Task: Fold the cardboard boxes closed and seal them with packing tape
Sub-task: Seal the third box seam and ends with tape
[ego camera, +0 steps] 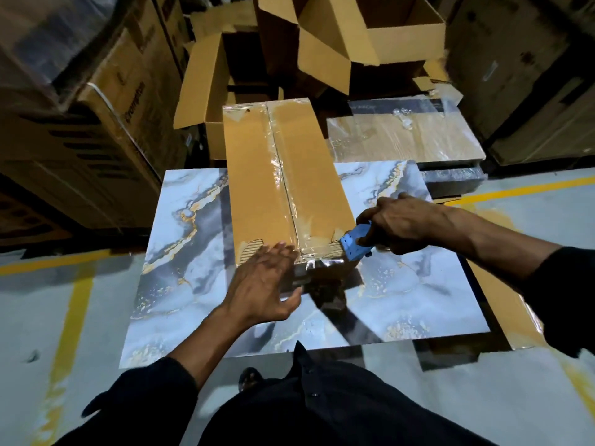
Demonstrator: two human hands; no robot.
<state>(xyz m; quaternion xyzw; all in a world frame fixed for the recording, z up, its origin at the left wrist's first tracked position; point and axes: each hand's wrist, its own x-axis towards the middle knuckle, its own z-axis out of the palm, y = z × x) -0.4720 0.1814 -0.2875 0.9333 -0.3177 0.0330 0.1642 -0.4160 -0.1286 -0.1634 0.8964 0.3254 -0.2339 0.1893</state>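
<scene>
Left hand (267, 281) lay flat, fingers (283, 249) straight and spread, pressing the near end of the long cardboard box (283, 188); nothing held. Likely reason: pinning the flaps and the tape end down so the box didn't slide while tape was pulled or cut at that edge.

Right hand (399, 223) was curled round a blue tape dispenser (355, 243), gripping it, blade end touching the box's near right corner, just right of the left fingertips. Judged as the finishing stroke of the centre seam run: dispenser tilted down over the edge to carry tape onto the end face or tear it off.

The box sat lengthwise on a marble-patterned board (180, 252), near end under the left fingers, far end well beyond both hands. Top flaps were shut and met along the middle. Clear tape (283, 175) ran down that seam, glossy, wrinkled in places, wider and crumpled near the fingers. Torn paper layer showed corrugation just left of the left fingertips and by the dispenser blade. Surface otherwise plain tan, slightly scuffed at the far left corner.

Beyond the box's far end, open unsealed cardboard boxes (370, 37) stood with flaps up, still to do. A wrapped wood-grain panel (402, 136) lay beyond the right hand.
</scene>
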